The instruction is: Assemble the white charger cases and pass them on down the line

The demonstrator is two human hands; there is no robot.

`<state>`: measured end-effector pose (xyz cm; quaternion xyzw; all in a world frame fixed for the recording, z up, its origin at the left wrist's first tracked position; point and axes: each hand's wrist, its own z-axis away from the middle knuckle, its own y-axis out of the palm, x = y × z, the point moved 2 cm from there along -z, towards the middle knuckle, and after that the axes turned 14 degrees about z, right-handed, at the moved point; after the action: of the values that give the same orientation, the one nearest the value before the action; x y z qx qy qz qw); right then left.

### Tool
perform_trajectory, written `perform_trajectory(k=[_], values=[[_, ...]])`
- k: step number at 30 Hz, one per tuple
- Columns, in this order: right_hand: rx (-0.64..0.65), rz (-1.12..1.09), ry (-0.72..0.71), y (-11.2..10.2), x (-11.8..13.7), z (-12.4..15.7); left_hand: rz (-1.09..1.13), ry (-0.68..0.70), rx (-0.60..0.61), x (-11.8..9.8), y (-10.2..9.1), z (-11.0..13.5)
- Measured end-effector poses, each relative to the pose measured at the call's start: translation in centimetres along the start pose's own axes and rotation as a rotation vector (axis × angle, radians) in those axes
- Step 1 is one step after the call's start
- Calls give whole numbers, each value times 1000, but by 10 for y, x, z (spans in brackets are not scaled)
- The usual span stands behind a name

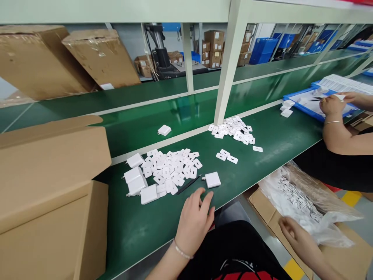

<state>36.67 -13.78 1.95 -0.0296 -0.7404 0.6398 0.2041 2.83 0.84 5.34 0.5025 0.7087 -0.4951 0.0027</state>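
My left hand (194,217) rests on the green table (140,229) near its front edge, fingers loosely apart and holding nothing. Just beyond its fingertips lie black tweezers (189,184) and a white charger (212,179). A pile of small white labels (171,169) and several more white chargers (136,181) lie further left. My right hand (293,233) reaches down to the right, fingers curled at the clear plastic bag (309,202) in a cardboard box (349,260) on the floor. Whether it grips the bag is unclear.
A large open cardboard box (49,194) stands on the table at left. A second label pile (234,130) and a lone charger (164,130) lie further back. At right, another person's hands (332,105) work over a blue tray (305,105). A white frame post (230,66) rises mid-table.
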Motion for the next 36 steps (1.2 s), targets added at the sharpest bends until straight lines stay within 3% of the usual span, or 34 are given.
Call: perform_trajectory(k=[2,5,8,11,13,18,21,27,31,36], values=[[23,-52,-141,0,16,-35,-116,-1,36,3,19,-22],[-77,-68,-300,0,58,-104,-162,-130,150,14,48,-51],[-143,-17,-322,12,96,-161,-43,-228,239,29,64,-69],[-148,30,-277,30,110,-194,39,-205,237,44,59,-76],[-138,14,-282,38,110,-204,142,-181,205,52,47,-78],[-113,-80,-340,39,105,-210,771,-102,40,68,11,-83],[-120,-176,-397,30,116,-209,897,-101,-11,78,1,-84],[-167,-585,-651,11,179,-208,1110,-307,-86,96,7,-77],[-149,-717,-789,6,234,-217,1086,-397,-146,108,7,-72],[-112,-811,-949,22,284,-232,882,-316,-229,118,-9,-70]])
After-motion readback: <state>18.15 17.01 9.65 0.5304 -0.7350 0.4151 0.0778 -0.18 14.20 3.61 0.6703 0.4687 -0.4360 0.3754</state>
